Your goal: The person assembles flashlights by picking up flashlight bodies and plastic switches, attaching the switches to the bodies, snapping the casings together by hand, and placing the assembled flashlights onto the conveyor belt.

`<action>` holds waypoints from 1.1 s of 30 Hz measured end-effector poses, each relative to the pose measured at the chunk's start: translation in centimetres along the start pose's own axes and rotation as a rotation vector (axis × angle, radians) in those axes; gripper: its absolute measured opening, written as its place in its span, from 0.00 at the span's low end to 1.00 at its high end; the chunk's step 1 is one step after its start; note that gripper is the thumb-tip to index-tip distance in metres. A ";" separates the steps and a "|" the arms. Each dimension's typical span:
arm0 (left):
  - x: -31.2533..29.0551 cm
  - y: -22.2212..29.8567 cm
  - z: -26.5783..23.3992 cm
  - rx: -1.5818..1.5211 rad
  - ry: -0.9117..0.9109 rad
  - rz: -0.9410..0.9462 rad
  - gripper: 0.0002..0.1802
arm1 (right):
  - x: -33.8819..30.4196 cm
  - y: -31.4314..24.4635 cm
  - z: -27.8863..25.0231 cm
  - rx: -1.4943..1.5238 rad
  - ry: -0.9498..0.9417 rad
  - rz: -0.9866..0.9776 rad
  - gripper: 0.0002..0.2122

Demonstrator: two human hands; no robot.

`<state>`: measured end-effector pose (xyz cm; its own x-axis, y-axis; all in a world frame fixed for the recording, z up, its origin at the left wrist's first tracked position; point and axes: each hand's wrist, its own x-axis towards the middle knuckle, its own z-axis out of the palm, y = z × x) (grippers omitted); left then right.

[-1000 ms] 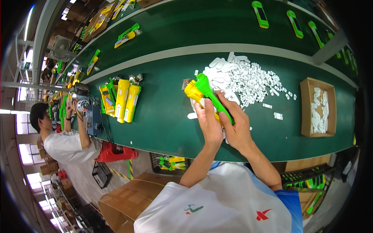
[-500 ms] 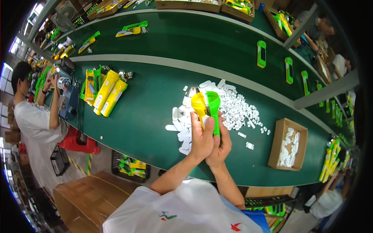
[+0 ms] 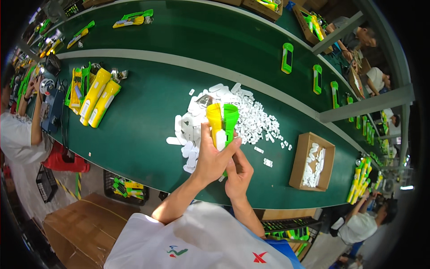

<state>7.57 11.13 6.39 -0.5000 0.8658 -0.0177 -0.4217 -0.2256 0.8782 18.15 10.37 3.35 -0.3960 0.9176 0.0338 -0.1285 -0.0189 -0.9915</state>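
A flashlight casing with a yellow half (image 3: 214, 114) and a green half (image 3: 230, 115) stands head-up over the bench, the two halves side by side. A white oblong piece (image 3: 220, 140) shows on its front. My left hand (image 3: 209, 157) is wrapped round the casing, thumb across the green side. Lower down, my right hand (image 3: 238, 175) has its fingers curled in at the casing's lower end, most of which the hands hide. Behind the casing lies a heap of small white plastic parts (image 3: 257, 119), with larger white oval pieces (image 3: 179, 127) on its left.
Yellow flashlights (image 3: 96, 96) lie at the bench's left, near a person working there. A cardboard box (image 3: 293, 172) with white pieces stands to the right. Across a grey rail, the green conveyor belt (image 3: 215, 42) carries casings. A slanting metal post (image 3: 365, 105) rises at the right.
The view has shifted, so the bench things sit further left. The casing halves have turned in my hands, and the white piece now shows. My right hand has slid down the casing.
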 end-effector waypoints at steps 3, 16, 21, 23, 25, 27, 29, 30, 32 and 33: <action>0.0 0.0 -0.3 -0.119 -0.046 -0.090 0.22 | -0.1 -0.5 0.7 0.022 0.111 -0.041 0.21; -1.1 -0.2 -1.1 0.008 -0.149 0.088 0.24 | -0.4 0.8 -0.2 -0.275 -0.057 -0.217 0.26; -0.3 2.3 -1.3 -0.066 -0.253 -0.034 0.33 | -1.4 1.6 -0.6 -0.312 -0.039 -0.314 0.31; 0.6 2.8 -1.9 -0.004 -0.166 -0.133 0.33 | -1.8 1.6 -0.4 -0.403 -0.145 -0.205 0.33; 0.2 1.4 -1.8 -0.082 -0.100 -0.207 0.34 | -1.8 1.1 0.1 -0.438 -0.088 -0.215 0.33; -0.7 0.7 -1.2 0.015 0.080 0.021 0.34 | -1.9 0.3 -0.5 -0.472 -0.149 -0.093 0.32; -1.2 0.6 -1.0 0.047 0.047 0.078 0.35 | -1.9 0.8 -0.8 -0.372 -0.117 -0.136 0.31; -1.5 0.4 -1.0 0.024 0.071 0.073 0.34 | -2.0 0.6 -1.0 -0.469 -0.123 -0.199 0.30; -1.5 0.4 -1.1 -0.054 0.073 0.025 0.33 | -1.4 -0.5 -0.6 -0.644 -0.095 -0.368 0.25; -1.4 0.4 -1.2 -0.048 0.055 0.010 0.33 | -2.0 0.1 -0.8 -0.645 -0.072 -0.359 0.25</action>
<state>7.17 9.33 6.17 -0.5446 0.8379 -0.0363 -0.4519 -0.2567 0.8543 19.68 8.85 3.04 -0.4912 0.7951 0.3557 0.2897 0.5342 -0.7941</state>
